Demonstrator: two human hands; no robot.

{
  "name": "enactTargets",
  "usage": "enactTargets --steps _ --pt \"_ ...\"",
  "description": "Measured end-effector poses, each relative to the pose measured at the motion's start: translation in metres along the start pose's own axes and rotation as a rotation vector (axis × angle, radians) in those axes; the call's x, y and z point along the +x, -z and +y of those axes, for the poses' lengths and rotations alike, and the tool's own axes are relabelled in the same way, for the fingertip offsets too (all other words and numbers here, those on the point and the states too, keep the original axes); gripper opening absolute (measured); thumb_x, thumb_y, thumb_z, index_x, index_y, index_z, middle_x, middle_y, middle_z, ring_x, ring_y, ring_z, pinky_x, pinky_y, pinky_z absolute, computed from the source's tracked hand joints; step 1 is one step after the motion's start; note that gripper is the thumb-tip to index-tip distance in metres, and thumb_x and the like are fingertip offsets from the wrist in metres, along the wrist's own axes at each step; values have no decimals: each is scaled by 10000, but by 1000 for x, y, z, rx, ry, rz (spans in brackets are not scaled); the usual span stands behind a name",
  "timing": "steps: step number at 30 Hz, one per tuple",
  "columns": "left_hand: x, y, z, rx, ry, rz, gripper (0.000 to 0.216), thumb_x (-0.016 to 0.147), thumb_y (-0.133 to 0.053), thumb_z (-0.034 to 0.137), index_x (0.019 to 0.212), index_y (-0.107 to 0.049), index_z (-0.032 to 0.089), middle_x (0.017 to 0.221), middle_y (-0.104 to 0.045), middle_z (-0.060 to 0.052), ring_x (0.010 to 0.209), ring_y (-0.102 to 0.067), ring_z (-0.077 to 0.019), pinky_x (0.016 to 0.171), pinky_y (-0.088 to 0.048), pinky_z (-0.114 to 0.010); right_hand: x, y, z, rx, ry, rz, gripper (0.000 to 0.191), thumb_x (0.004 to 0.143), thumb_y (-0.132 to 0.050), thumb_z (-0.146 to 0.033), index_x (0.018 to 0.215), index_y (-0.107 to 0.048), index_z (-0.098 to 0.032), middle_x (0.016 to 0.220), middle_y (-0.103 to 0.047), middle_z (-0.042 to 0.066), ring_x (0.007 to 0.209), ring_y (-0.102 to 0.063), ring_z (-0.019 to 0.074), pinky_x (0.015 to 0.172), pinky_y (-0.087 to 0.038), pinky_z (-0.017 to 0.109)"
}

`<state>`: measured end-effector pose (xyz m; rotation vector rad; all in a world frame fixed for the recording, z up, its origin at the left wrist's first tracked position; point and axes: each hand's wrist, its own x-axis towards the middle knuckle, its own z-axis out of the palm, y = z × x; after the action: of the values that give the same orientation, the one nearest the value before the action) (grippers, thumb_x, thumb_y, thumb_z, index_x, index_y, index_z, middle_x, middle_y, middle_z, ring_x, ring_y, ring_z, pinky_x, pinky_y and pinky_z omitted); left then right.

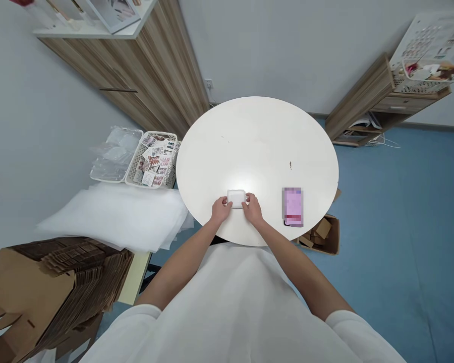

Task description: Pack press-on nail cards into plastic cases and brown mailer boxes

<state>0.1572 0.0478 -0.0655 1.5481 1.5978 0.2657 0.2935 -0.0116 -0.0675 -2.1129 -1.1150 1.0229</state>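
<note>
A small white box-like item [236, 197] with rounded corners rests at the near side of the round white table [257, 126]. My left hand [221, 208] grips its left edge, the thumb on the near corner and the fingers curled at the side. On the opposite edge, my right hand [252, 207] holds it the same way. What kind of item it is, I cannot make out. To the right of my hands lies a blurred pink and purple rectangle [293, 206], possibly a phone, with a dark loop at its lower left.
Left of the table stand a white basket [151, 171] of printed cards, white foam sheets [117, 212] and stacked flat cardboard [79, 277]. An open carton [331, 237] holding small boxes sits on the floor at right. Wooden cabinets [166, 65] are behind.
</note>
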Motion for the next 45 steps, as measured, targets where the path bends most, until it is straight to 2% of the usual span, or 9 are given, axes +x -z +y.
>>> enactTargets --steps 5,11,17,22,27,33,40,45 --pt "-5 -2 -6 -29 92 63 371 709 -563 407 994 -519 173 888 -603 -69 838 -582 -188 720 -444 -315 -9 -1 -1 3 41 4 364 806 -375 -226 1168 -409 -241 1006 -506 47 873 -527 159 735 -436 303" --pt "-1 -7 -13 -190 129 22 273 722 -566 365 908 -522 170 834 -599 -46 633 -589 -123 646 -479 -290 -14 -5 2 113 21 -3 383 795 -405 -229 1176 -435 -214 969 -520 54 811 -540 152 739 -451 305" --pt "-1 -6 -13 -117 -53 56 256 747 -549 283 978 -527 175 896 -574 -38 628 -565 -101 667 -482 -290 -12 -13 5 326 -61 46 362 765 -441 -278 1112 -485 -189 951 -519 53 705 -556 136 690 -469 313" --pt "0 6 -14 -22 -231 53 232 797 -485 253 1015 -531 190 966 -544 -55 705 -552 -119 696 -480 -299 -7 -22 -1 399 -109 64 359 744 -464 -300 1087 -500 -199 965 -522 51 717 -567 138 689 -471 316" --pt "17 32 -23 -19 -288 78 185 812 -447 206 963 -554 190 970 -514 -54 731 -542 -117 684 -490 -280 11 -43 -26 405 -112 54 300 736 -470 -310 1010 -521 -198 997 -536 53 747 -570 139 709 -468 316" --pt "57 82 -42 -19 -314 147 210 804 -459 204 987 -561 184 1045 -496 -74 920 -535 -156 761 -489 -291 48 -83 -77 389 -67 21 274 736 -482 -300 989 -517 -200 996 -541 49 751 -567 131 719 -470 308" --pt "115 136 -60 218 -411 266 350 783 -481 246 1121 -498 153 1124 -452 -123 1087 -432 -238 902 -402 -399 106 -132 -142 353 -12 25 250 755 -460 -279 991 -503 -210 1016 -529 46 746 -552 124 736 -466 317" --pt "143 156 -62 395 -534 219 425 786 -408 170 1210 -416 134 1168 -428 -150 1133 -375 -266 949 -330 -454 136 -153 -170 311 41 61 236 761 -455 -261 986 -502 -210 1009 -527 46 775 -538 126 756 -460 316"
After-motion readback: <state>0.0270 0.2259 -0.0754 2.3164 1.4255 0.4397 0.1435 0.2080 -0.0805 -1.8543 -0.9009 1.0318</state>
